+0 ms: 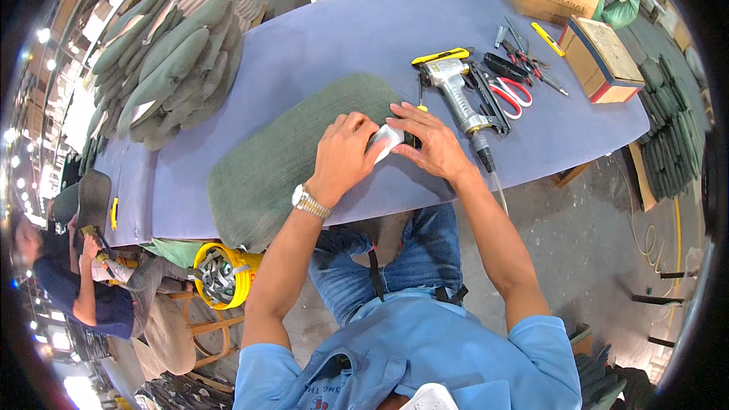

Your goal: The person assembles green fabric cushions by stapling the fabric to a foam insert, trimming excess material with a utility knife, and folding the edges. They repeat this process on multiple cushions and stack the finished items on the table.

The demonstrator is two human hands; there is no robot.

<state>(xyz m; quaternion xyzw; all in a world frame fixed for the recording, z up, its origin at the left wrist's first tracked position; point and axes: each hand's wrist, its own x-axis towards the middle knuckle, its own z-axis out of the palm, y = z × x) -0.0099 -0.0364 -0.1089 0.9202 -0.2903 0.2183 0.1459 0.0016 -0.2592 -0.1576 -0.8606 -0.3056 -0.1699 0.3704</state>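
A long dark green upholstered pad [281,148] lies slantwise on the blue-covered table in front of me. Over its right end, both hands pinch a small white slip [389,139], of paper or cloth, I cannot tell which. My left hand [345,153], with a metal-band watch on the wrist, has its fingers curled and its thumb against the slip. My right hand [433,140] grips from the other side, fingers bent at the pad's corner. Just beyond the right hand lies a silver air stapler [454,91] with its hose attached.
Red-handled scissors [510,97], pliers [524,57] and a yellow cutter [547,39] lie right of the stapler. Boxes [604,61] stand at the table's right end. Green pads [182,68] are piled at left. A yellow bucket [247,277] and a co-worker [83,281] are lower left.
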